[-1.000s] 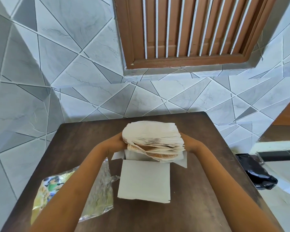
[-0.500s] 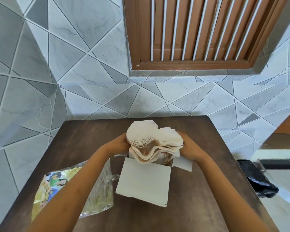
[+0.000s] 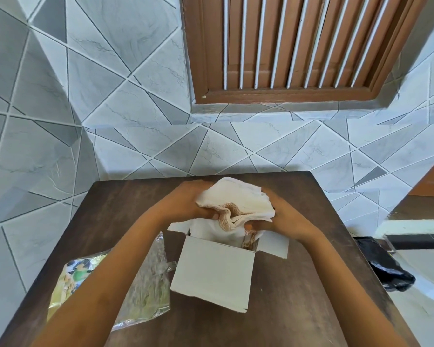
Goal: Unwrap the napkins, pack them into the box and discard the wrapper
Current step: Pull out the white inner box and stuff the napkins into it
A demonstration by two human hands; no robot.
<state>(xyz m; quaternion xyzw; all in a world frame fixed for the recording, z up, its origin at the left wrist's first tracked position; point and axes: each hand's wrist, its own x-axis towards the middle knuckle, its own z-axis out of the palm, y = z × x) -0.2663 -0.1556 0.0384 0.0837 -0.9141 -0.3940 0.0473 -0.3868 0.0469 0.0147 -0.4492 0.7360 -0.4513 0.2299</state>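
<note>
A thick stack of white napkins (image 3: 238, 199) with a brown printed edge is bent into a fold right above the open white cardboard box (image 3: 214, 271). My left hand (image 3: 188, 204) squeezes the stack from the left and my right hand (image 3: 278, 219) squeezes it from the right. The folded lower edge dips into the box's mouth, and more white paper shows inside. The box's flaps stand open to the sides. The clear plastic wrapper (image 3: 145, 284) with a colourful print lies flat on the table left of the box, partly under my left forearm.
The dark wooden table (image 3: 298, 296) stands against a grey tiled wall under a wooden shuttered window (image 3: 298, 46). A black plastic bag (image 3: 383, 266) sits on the floor to the right of the table.
The flat stack of napkins has been squeezed and bent between both hands and lowered, so its folded edge now enters the box. The view has shifted slightly downward.
</note>
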